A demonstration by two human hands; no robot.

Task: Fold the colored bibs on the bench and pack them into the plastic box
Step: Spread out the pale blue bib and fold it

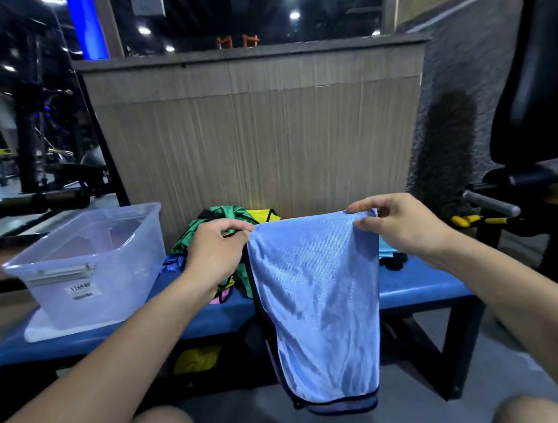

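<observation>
A light blue bib point(317, 297) with dark trim hangs folded in front of the blue bench point(423, 285). My left hand point(216, 249) pinches its top left corner and my right hand point(406, 222) pinches its top right corner, holding the top edge level above the bench. Behind my left hand lies a heap of other bibs point(223, 217), green, yellow and pink among them. The clear plastic box point(94, 265) stands on the bench's left end, resting on a white lid, with nothing visible inside it.
A wood-panelled wall point(263, 137) rises right behind the bench. A yellow cloth point(196, 359) lies under the bench. Black gym equipment point(540, 87) stands at the right, more machines at the far left. My knees show at the bottom edge.
</observation>
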